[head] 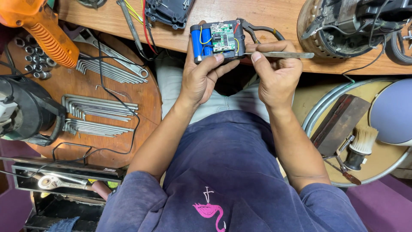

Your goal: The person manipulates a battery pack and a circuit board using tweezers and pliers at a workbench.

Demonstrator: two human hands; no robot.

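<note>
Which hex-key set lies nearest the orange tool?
The top set, fanned just right of the orange tool. The other two sets lie lower on the round table.

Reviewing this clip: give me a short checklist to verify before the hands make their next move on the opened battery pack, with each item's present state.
1. Left hand has a firm hold on the battery pack: ok, fingers wrap its lower edge.
2. Right hand grips the metal tweezers: ok.
3. Tweezer tip touching the pack: cannot tell, a finger hides it.
4. Green circuit board faces the camera: ok.
5. Blue cells seated in the casing: ok.
6. Wires on the board intact: cannot tell, too small.
</note>
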